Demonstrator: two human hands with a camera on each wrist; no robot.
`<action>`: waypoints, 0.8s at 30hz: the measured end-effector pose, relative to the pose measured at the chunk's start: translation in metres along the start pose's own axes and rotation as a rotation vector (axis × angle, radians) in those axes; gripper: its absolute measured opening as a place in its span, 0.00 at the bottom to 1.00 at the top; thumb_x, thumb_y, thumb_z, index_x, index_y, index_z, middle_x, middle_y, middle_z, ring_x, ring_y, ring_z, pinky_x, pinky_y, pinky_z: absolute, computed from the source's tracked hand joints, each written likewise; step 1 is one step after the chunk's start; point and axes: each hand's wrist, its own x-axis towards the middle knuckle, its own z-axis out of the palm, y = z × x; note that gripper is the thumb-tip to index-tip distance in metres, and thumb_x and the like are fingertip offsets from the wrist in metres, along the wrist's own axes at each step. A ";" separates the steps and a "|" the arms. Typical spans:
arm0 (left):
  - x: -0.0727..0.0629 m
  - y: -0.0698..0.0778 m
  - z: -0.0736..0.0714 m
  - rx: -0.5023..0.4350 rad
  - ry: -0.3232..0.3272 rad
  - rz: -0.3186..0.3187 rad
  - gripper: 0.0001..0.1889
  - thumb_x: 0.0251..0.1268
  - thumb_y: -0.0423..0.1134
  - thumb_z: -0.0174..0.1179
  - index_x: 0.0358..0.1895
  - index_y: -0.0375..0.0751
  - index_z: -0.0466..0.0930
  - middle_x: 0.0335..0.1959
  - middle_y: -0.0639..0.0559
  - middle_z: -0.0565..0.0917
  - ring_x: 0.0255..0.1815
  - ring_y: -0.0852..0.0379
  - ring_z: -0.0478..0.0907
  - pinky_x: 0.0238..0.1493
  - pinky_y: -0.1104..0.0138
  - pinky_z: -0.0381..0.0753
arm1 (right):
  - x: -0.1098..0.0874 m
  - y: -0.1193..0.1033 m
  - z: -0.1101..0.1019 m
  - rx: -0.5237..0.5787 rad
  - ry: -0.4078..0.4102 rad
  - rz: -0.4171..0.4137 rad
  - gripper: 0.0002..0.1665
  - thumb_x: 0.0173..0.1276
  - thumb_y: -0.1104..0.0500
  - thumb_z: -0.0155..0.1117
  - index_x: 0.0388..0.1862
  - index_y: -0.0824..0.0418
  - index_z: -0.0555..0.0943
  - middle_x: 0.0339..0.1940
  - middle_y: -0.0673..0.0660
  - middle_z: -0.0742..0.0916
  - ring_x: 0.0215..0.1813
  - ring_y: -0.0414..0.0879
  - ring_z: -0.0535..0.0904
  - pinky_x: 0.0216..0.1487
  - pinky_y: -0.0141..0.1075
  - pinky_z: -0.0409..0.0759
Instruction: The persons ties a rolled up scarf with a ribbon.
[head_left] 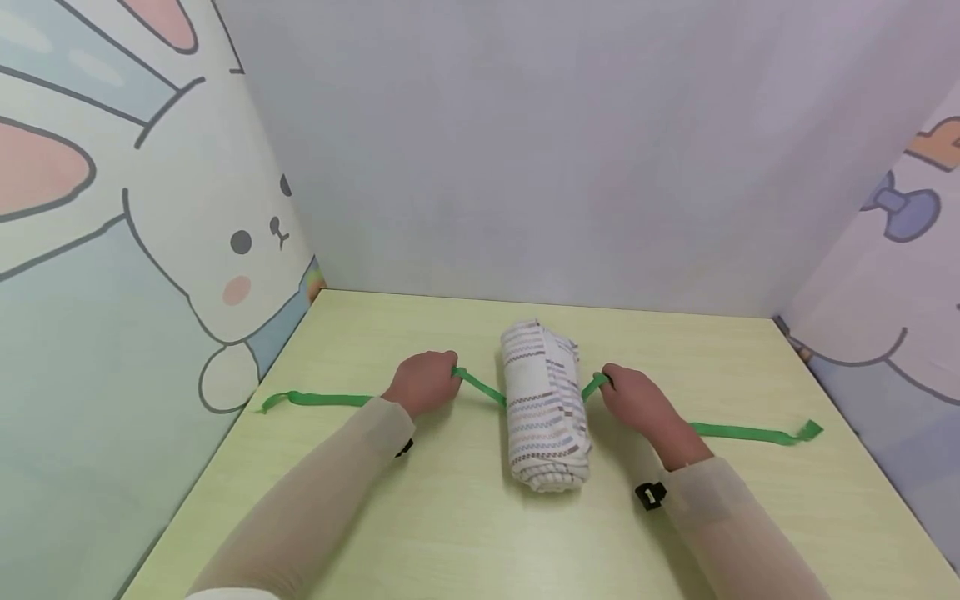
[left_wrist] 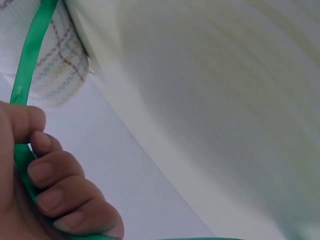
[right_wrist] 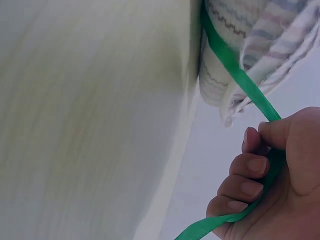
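Note:
A rolled striped cloth [head_left: 543, 408], white with coloured bands, lies lengthwise on the table. A green ribbon [head_left: 480, 387] passes beneath the roll and comes out on both sides. My left hand [head_left: 424, 382] grips the ribbon to the left of the roll, fingers curled round it in the left wrist view. On the other side my right hand [head_left: 636, 402] holds the ribbon's right part, also with curled fingers. Both stretches between hand and roll are raised off the table. The loose ends trail outward past each hand. What lies under the roll is hidden.
The pale wooden table [head_left: 465, 533] is bounded by a plain back wall [head_left: 525, 150]. Cartoon-printed panels stand at the left [head_left: 187, 250] and right. A black strap piece [head_left: 650, 496] hangs by the right cuff.

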 end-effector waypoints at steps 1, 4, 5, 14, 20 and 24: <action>0.000 0.001 0.000 -0.033 0.008 0.001 0.09 0.77 0.44 0.56 0.36 0.47 0.76 0.23 0.54 0.76 0.26 0.55 0.70 0.31 0.62 0.72 | 0.001 -0.001 0.001 0.014 -0.001 0.000 0.16 0.85 0.55 0.45 0.36 0.59 0.73 0.24 0.55 0.73 0.27 0.48 0.69 0.33 0.43 0.70; -0.002 0.005 -0.002 -0.143 0.018 -0.010 0.11 0.79 0.46 0.53 0.36 0.47 0.75 0.23 0.53 0.75 0.25 0.55 0.69 0.31 0.62 0.70 | 0.002 -0.002 0.003 0.050 -0.006 0.006 0.16 0.85 0.55 0.43 0.39 0.61 0.74 0.25 0.55 0.74 0.28 0.49 0.70 0.33 0.43 0.70; -0.003 0.006 -0.002 -0.174 0.024 -0.013 0.11 0.80 0.46 0.53 0.36 0.47 0.75 0.22 0.53 0.74 0.25 0.56 0.68 0.31 0.62 0.69 | 0.003 -0.003 0.004 0.057 -0.008 0.010 0.16 0.84 0.55 0.42 0.39 0.61 0.75 0.25 0.55 0.74 0.28 0.49 0.70 0.33 0.43 0.70; -0.005 0.010 0.002 -0.435 0.069 -0.020 0.15 0.82 0.47 0.51 0.33 0.45 0.72 0.21 0.54 0.67 0.23 0.56 0.65 0.29 0.63 0.66 | 0.003 -0.008 0.006 0.102 0.000 0.046 0.16 0.85 0.55 0.44 0.45 0.63 0.77 0.29 0.56 0.76 0.30 0.50 0.71 0.34 0.43 0.71; -0.003 0.017 0.005 -0.560 0.079 -0.023 0.14 0.83 0.47 0.47 0.37 0.45 0.74 0.22 0.53 0.69 0.23 0.55 0.66 0.29 0.62 0.67 | 0.004 -0.014 0.006 0.121 0.021 0.061 0.16 0.85 0.54 0.45 0.45 0.62 0.76 0.30 0.57 0.77 0.31 0.50 0.72 0.35 0.44 0.72; -0.001 0.024 0.009 -0.590 0.077 -0.028 0.10 0.83 0.42 0.45 0.43 0.46 0.75 0.25 0.51 0.73 0.25 0.54 0.68 0.31 0.62 0.69 | 0.007 -0.018 0.008 0.158 0.036 0.064 0.15 0.84 0.54 0.45 0.49 0.63 0.76 0.34 0.58 0.79 0.33 0.51 0.73 0.35 0.44 0.72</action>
